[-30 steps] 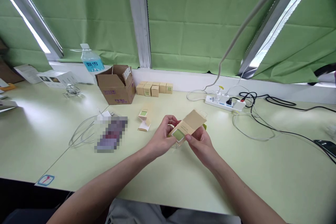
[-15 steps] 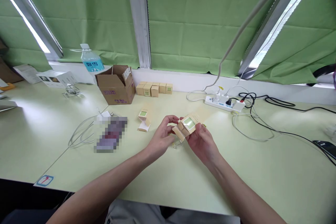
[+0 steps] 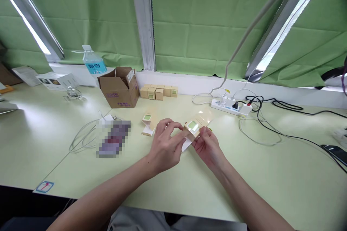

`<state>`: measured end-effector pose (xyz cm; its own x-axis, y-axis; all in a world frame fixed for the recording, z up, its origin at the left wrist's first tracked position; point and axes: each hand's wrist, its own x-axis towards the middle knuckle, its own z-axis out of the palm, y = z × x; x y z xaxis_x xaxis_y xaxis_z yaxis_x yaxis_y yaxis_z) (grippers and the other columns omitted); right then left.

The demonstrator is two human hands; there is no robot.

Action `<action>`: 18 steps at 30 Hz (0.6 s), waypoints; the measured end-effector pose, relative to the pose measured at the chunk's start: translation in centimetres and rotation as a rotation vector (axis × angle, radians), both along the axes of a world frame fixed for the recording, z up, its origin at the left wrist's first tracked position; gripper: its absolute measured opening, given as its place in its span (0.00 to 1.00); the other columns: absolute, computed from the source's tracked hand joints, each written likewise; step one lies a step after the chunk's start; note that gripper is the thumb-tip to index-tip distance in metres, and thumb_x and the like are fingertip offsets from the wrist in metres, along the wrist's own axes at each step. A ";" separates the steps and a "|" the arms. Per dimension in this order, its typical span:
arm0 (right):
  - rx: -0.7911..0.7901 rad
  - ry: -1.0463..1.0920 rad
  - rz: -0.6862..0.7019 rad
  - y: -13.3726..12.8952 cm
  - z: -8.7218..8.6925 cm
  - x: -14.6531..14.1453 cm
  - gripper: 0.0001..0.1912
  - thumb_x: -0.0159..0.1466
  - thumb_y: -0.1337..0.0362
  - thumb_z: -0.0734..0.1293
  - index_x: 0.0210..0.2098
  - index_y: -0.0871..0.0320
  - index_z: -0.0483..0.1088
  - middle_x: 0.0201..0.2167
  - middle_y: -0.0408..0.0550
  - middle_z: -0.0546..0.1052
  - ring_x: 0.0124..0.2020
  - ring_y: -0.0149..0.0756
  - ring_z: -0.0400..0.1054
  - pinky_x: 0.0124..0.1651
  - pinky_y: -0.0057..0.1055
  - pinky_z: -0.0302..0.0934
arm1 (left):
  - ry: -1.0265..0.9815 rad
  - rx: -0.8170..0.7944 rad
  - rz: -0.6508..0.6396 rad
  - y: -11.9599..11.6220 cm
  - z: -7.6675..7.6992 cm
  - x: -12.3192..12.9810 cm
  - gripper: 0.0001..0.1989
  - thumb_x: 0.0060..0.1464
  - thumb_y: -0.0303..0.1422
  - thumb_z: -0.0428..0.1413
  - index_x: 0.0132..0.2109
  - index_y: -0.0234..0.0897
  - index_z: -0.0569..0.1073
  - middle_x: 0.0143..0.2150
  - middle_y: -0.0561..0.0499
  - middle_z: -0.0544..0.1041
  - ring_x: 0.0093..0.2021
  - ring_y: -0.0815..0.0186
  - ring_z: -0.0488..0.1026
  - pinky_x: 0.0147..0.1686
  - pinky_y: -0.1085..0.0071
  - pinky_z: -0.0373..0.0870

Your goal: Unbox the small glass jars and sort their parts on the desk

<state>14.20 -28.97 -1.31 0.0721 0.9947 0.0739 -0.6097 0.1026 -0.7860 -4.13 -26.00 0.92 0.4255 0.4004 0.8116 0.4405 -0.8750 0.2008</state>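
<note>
A small tan cardboard box point(image 3: 192, 134) with a green square label is held above the table. My right hand point(image 3: 208, 146) grips its right side, thumb on the near edge. The fingers of my left hand point(image 3: 166, 146) close on its left end, back of the hand towards me. Below the box a white-sided flap point(image 3: 186, 145) hangs out between the hands. A clear film point(image 3: 205, 117) shows beyond the box's far side. To the left, a similar opened box point(image 3: 147, 117) lies on the table with its flap out.
Several small tan boxes point(image 3: 159, 94) line the wall. Left of them stand an open brown carton point(image 3: 119, 92) and a water bottle point(image 3: 93, 61). A blurred-out flat object point(image 3: 115, 139) lies beside a white cable point(image 3: 81, 140). A power strip point(image 3: 230, 107) with cords is at the right.
My left hand has turned over and moved in, its back now facing up at the box's left end. The box has tilted, and its flap now hangs below.
</note>
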 end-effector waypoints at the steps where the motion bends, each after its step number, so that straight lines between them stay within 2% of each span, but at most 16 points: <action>1: 0.002 -0.003 -0.003 0.0 0.1 0.0 0.22 0.63 0.48 0.77 0.50 0.50 0.73 0.50 0.47 0.84 0.48 0.40 0.80 0.51 0.37 0.77 | 0.017 0.018 0.016 -0.1 0.0 0.0 0.21 0.57 0.20 0.58 0.54 0.44 0.80 0.51 0.42 0.75 0.54 0.50 0.63 0.53 0.52 0.68; 4: -0.010 -0.012 -0.014 0.1 0.3 0.0 0.26 0.61 0.46 0.78 0.51 0.51 0.73 0.48 0.48 0.84 0.49 0.42 0.80 0.51 0.39 0.77 | 0.075 0.058 0.068 -0.2 0.0 -0.1 0.26 0.55 0.19 0.58 0.58 0.46 0.79 0.54 0.40 0.71 0.56 0.48 0.62 0.55 0.51 0.68; 6: -0.025 -0.008 -0.037 0.1 0.3 0.1 0.26 0.59 0.47 0.80 0.50 0.52 0.73 0.49 0.48 0.84 0.49 0.41 0.80 0.50 0.38 0.77 | 0.123 0.104 0.110 -0.3 0.0 -0.1 0.25 0.55 0.21 0.59 0.58 0.45 0.79 0.55 0.38 0.69 0.57 0.47 0.62 0.55 0.49 0.67; 10: -0.032 -0.011 -0.088 0.2 0.0 0.2 0.25 0.57 0.49 0.81 0.47 0.53 0.73 0.46 0.47 0.85 0.43 0.37 0.81 0.46 0.33 0.77 | 0.189 0.209 0.177 -0.1 0.1 -0.1 0.12 0.58 0.29 0.61 0.49 0.40 0.81 0.54 0.35 0.70 0.57 0.44 0.63 0.54 0.47 0.65; 13: -0.030 -0.050 -0.094 0.2 -0.1 0.1 0.27 0.56 0.47 0.82 0.48 0.52 0.73 0.42 0.46 0.85 0.43 0.39 0.81 0.47 0.36 0.77 | 0.172 0.180 0.182 0.3 -0.1 0.0 0.07 0.59 0.30 0.60 0.43 0.39 0.81 0.54 0.36 0.71 0.57 0.44 0.64 0.54 0.48 0.64; 15: -0.042 -0.079 -0.100 0.1 -0.1 0.0 0.29 0.55 0.47 0.82 0.49 0.52 0.73 0.45 0.48 0.85 0.46 0.42 0.81 0.50 0.40 0.78 | 0.139 0.134 0.188 0.7 -0.4 0.0 0.08 0.60 0.26 0.58 0.43 0.39 0.81 0.52 0.37 0.73 0.57 0.45 0.64 0.54 0.49 0.64; 18: -0.066 -0.107 -0.129 -0.1 0.0 -0.2 0.31 0.53 0.48 0.83 0.50 0.51 0.73 0.51 0.51 0.83 0.50 0.45 0.80 0.52 0.43 0.77 | 0.076 0.043 0.174 1.2 -1.0 0.2 0.17 0.58 0.19 0.54 0.45 0.41 0.82 0.51 0.39 0.74 0.56 0.48 0.63 0.53 0.50 0.65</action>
<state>13.97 -29.03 -1.33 0.1945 0.9806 0.0233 -0.5072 0.1209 -0.8533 -3.96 -24.84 -0.07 0.4137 0.4388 0.7977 0.5986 -0.7913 0.1249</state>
